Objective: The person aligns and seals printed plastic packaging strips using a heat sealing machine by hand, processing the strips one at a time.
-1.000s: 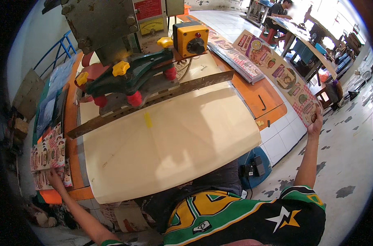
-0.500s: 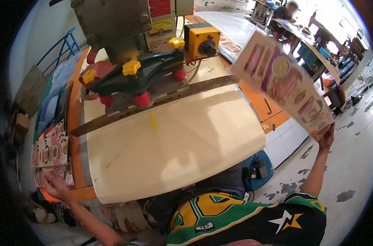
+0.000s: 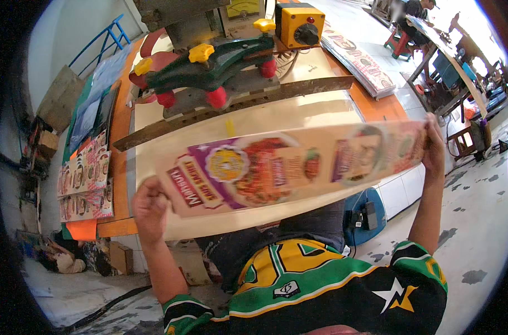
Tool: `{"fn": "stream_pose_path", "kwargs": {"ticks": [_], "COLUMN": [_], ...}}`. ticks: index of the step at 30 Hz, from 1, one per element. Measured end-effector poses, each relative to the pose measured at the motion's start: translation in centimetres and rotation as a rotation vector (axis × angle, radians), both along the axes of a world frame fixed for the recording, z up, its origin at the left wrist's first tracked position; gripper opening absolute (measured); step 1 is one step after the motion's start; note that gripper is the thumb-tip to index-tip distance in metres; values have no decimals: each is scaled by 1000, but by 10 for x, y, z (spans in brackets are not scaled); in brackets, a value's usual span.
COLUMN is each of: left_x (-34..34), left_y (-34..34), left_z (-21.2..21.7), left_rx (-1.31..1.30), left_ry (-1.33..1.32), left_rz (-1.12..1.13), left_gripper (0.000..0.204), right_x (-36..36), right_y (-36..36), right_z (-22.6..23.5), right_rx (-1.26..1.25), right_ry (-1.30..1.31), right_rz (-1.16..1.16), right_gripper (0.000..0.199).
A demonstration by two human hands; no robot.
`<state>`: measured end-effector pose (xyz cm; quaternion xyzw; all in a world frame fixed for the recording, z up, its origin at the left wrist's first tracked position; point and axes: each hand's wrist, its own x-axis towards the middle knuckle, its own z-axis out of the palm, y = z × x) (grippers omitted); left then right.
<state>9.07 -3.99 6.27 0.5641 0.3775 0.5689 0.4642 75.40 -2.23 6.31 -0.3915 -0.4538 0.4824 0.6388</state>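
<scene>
A long printed sheet (image 3: 298,173) with food pictures on a tan and purple ground is stretched across in front of me, above the cream worktop sheet (image 3: 209,228). The fingers of my right hand (image 3: 433,146) are closed on its right end. At its left end, my left hand (image 3: 152,207) has its fingers bent closed at the edge; motion blurs the fingertips. Beyond the sheet stands a press with a dark green clamp arm (image 3: 209,78), yellow knobs (image 3: 201,53) and red feet (image 3: 215,97), above a long metal bar (image 3: 298,89).
Stacks of printed pieces (image 3: 86,176) lie at the left on the orange table (image 3: 117,228). More printed sheets (image 3: 360,64) are piled at the far right, near a yellow control box (image 3: 301,27) with a black dial. A blue stool (image 3: 371,226) holds black adapters. Another person (image 3: 417,11) sits far right.
The printed sheet has swung from upright at the right to lying across in front of me. My left hand has come from the left stacks to its left end. The view has shifted.
</scene>
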Motion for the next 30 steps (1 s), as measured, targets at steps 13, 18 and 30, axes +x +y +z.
{"fn": "stream_pose_path", "kwargs": {"ticks": [13,18,30], "left_x": [-87,-98,-103], "left_y": [8,10,12], "left_z": [-7,-11,-18], "left_rx": [-213,-306,-334], "left_ry": [-431,-506,-425], "left_rz": [-19,185,150], "left_gripper": [54,37,29], "right_x": [-159,-174,-166], "right_y": [48,71,97], "right_z": [39,33,8], "right_rx": [-232,-121,-3], "right_ry": [-174,-186,-323], "right_rz": [151,352,379], "right_gripper": [33,32,25]}}
